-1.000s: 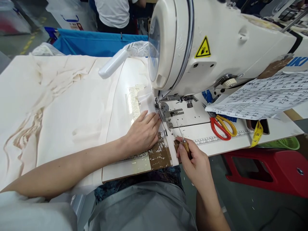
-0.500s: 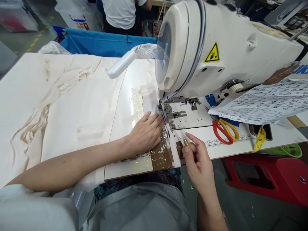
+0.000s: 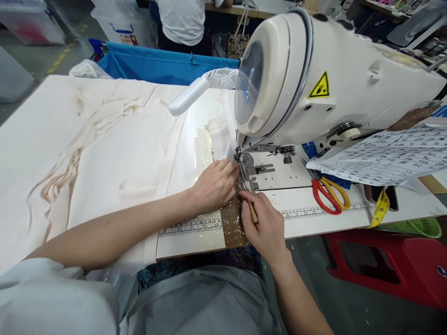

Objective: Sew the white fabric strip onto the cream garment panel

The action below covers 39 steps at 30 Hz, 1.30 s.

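Observation:
In the head view, my left hand has its fingers bent and pressed together at the edge of the white fabric, close beside the sewing machine's presser foot. What lies under those fingertips is mostly hidden. My right hand is closed round the wooden handle of an awl, whose tip points toward the presser foot and lies close to my left fingers. The sewing machine's head looms above both hands.
White fabric pieces cover the table's left side. Scissors, a yellow tape measure and a printed sheet are on the right. A red stool stands below. Beyond the blue cloth bin is another person.
My right hand has moved left with the awl, up to my left hand and the machine. My left fingers, flatter before, are now bent together. The view has shifted slightly.

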Motion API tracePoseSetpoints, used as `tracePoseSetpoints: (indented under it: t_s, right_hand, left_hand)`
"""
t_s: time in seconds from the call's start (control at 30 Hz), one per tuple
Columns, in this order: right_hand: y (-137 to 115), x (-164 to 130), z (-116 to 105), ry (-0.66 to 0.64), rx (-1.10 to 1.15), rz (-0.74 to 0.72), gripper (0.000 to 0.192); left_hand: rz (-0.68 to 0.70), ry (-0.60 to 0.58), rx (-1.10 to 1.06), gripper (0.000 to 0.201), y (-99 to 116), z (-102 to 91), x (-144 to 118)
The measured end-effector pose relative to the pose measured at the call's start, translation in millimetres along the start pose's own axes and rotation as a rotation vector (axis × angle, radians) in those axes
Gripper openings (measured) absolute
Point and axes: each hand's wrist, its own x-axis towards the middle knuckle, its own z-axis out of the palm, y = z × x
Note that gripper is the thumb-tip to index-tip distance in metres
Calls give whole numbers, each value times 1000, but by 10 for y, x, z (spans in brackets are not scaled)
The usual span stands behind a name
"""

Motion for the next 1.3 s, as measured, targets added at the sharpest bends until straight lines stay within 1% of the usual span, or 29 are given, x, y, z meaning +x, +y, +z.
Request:
tracePoseSetpoints:
  t_s: [0.13, 0.3, 0.4, 0.5, 0.63, 0.73, 0.8, 0.87, 0.97, 1.07, 1.13, 1.2, 1.23, 1.3]
  right_hand:
    - [12, 74, 79, -7, -147, -37, 24]
    - [2, 94, 96, -46, -244, -31, 27]
    - [-19, 86, 109, -39, -315, -36, 26]
    - [-54, 82, 141, -28, -409, -28, 25]
    - [-106, 109, 196, -67, -546, 26, 29]
    - [-124, 132, 205, -82, -577, 37, 33]
    - [-121, 121, 174, -72, -531, 25, 32]
    - [-107, 74, 114, -47, -410, 18, 30]
    - [-59, -67, 5, -13, -112, 32, 29]
    - [30, -233, -52, 6, 181, 136, 32]
    - [100, -314, -43, 35, 336, 228, 39]
    - [156, -363, -15, 102, 421, 289, 42]
    - [176, -381, -3, 145, 440, 303, 39]
    - [201, -427, -2, 199, 453, 315, 25]
  left_hand:
    - [15, 9, -34, 46, -27, 7, 11]
    - [19, 8, -33, 45, -29, 2, 4]
    - [15, 14, -29, 47, -31, 14, 2]
    - [1, 46, -45, 46, -51, 48, 4]
    - [-8, 90, -63, 43, -110, 101, 14]
    - [-1, 116, -57, 42, -171, 115, 24]
    - [-5, 131, -56, 39, -214, 111, 32]
    - [-34, 131, -68, 37, -252, 106, 45]
    - [-105, 128, -119, 36, -275, 102, 79]
    - [-178, 108, -201, 35, -248, 57, 127]
    - [-209, 45, -239, 33, -222, -42, 145]
    - [-191, -44, -226, 31, -196, -205, 115]
    - [-163, -87, -207, 30, -182, -301, 72]
    - [-102, -156, -186, 29, -148, -488, -75]
